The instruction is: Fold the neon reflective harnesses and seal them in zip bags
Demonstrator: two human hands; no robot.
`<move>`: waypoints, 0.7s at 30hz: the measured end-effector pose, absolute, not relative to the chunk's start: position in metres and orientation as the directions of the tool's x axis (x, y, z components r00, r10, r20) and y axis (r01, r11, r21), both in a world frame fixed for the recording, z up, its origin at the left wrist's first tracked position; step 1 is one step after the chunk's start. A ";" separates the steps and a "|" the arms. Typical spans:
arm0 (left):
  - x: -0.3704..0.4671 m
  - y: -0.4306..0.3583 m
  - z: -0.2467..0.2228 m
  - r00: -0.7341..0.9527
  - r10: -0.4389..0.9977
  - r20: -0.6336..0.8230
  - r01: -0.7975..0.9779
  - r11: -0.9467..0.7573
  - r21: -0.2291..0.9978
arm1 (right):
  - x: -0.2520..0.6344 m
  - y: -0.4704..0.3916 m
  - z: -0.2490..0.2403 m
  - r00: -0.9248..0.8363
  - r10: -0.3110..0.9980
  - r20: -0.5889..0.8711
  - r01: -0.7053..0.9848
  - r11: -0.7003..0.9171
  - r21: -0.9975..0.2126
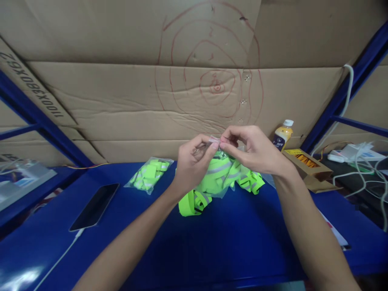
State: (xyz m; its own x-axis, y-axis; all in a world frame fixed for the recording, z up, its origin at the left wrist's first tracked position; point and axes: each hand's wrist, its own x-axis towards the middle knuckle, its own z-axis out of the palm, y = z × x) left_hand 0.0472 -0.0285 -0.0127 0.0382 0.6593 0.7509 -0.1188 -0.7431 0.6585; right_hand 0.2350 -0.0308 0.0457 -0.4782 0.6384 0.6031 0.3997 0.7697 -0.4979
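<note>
A clear plastic bag [216, 176] with neon yellow-green reflective straps inside hangs from both hands over the blue table. My left hand [194, 161] pinches the bag's top edge between thumb and finger. Close beside it, my right hand [251, 147] pinches the same edge, fingertips nearly touching the left ones. Loose reflective straps [194, 203] lie below and in front of the bag, and more straps [252, 182] show to its right, partly behind it. Another clear bag of straps [150, 174] rests flat to the left of my left hand.
On the blue table [182, 250], a phone [95, 207] with a white cable lies left. A juice bottle [283, 135] and an open cardboard box [311, 167] stand at the back right, near tangled white cables [360, 169]. Cardboard with red rings [216, 87] forms the back wall.
</note>
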 end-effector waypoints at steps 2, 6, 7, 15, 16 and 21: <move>0.045 -0.027 -0.015 0.044 0.657 0.753 -0.100 -0.747 0.658 | 0.237 -0.031 0.046 -0.474 0.648 0.596 0.399 0.762 -0.511; 0.045 -0.027 -0.016 0.019 0.636 0.772 -0.060 -0.770 0.636 | 0.237 -0.032 0.045 -0.490 0.672 0.556 0.419 0.740 -0.526; 0.045 -0.027 -0.016 0.014 0.631 0.775 -0.061 -0.774 0.631 | 0.236 -0.032 0.045 -0.493 0.667 0.559 0.425 0.745 -0.514; 0.038 -0.023 -0.018 0.067 0.641 0.764 0.010 -0.766 0.642 | 0.239 -0.030 0.046 -0.507 0.681 0.529 0.424 0.731 -0.534; 0.038 -0.022 -0.019 0.054 0.643 0.764 0.015 -0.765 0.643 | 0.240 -0.030 0.046 -0.513 0.675 0.531 0.439 0.738 -0.513; 0.039 -0.019 -0.015 0.087 0.636 0.767 -0.022 -0.768 0.640 | 0.239 -0.027 0.045 -0.524 0.590 0.614 0.432 0.806 -0.404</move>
